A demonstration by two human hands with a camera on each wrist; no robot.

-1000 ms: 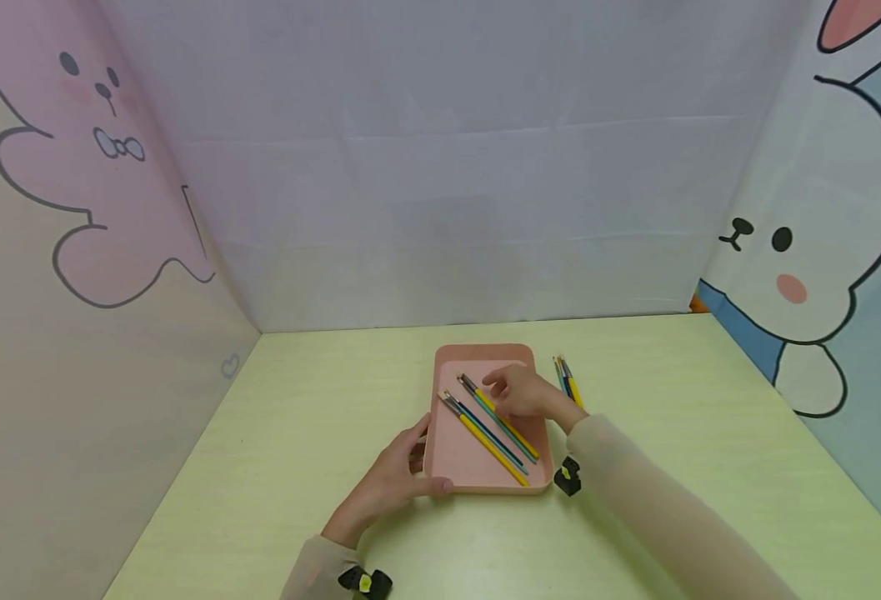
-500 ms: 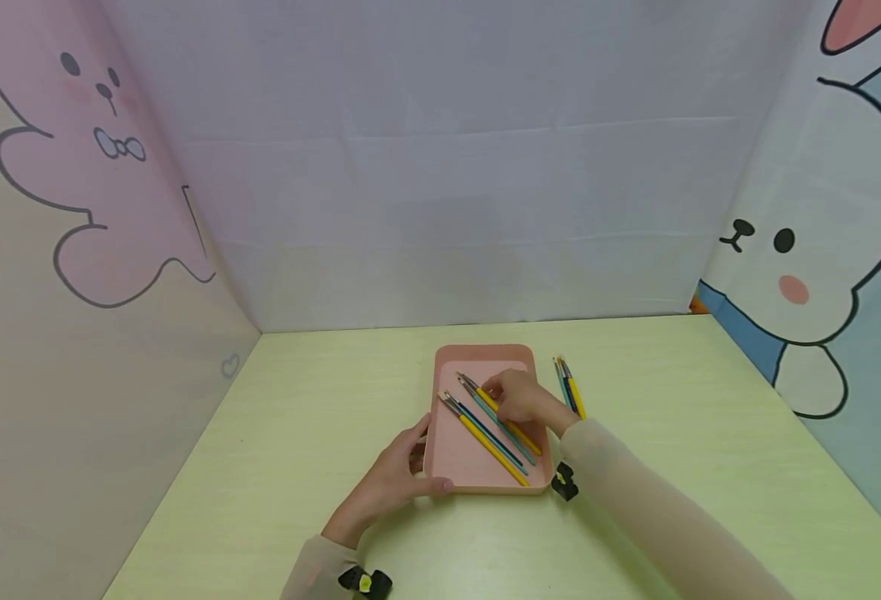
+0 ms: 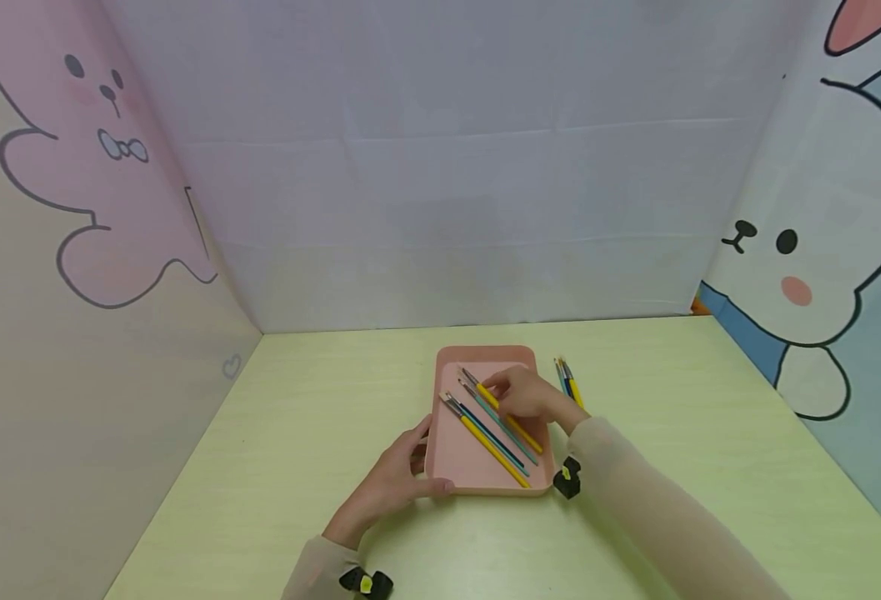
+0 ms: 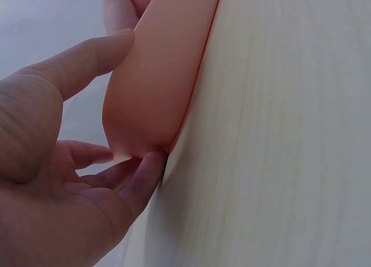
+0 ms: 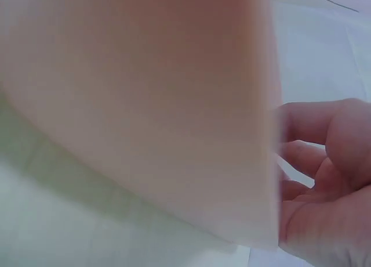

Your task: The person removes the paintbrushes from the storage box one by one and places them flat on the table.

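From where the head camera looks down, I see a shallow, round-cornered pink tray (image 3: 458,471) lying flat on the pale, wood-grained table (image 3: 320,442). Slim paintbrushes rest slantwise in it, bristle ends toward the far left: a lower yellow brush (image 3: 494,450) with teal and dark blue handles close along it, then an upper teal brush (image 3: 513,433) and, nearest the right hand, an upper yellow brush (image 3: 488,395). More brushes (image 3: 573,390), with yellow, teal and dark blue handles, lie on the table just beyond the tray's right side, their lower ends hidden behind the wrist. The left hand (image 3: 395,472) grips the tray's near left corner, thumb on the front edge, fingers along the side. The right hand (image 3: 526,395) is over the tray, fingers bent down across the upper yellow brush and covering part of it; whether they pinch it I cannot tell.

At the left wrist, the thumb (image 4: 95,58) sits against the tray's upper edge and the other fingers curl around the corner, one tip low against the wall.

At the right wrist, the blurred tray wall fills most of the view. The bent fingers (image 5: 310,121) reach behind its edge, so their tips are hidden.
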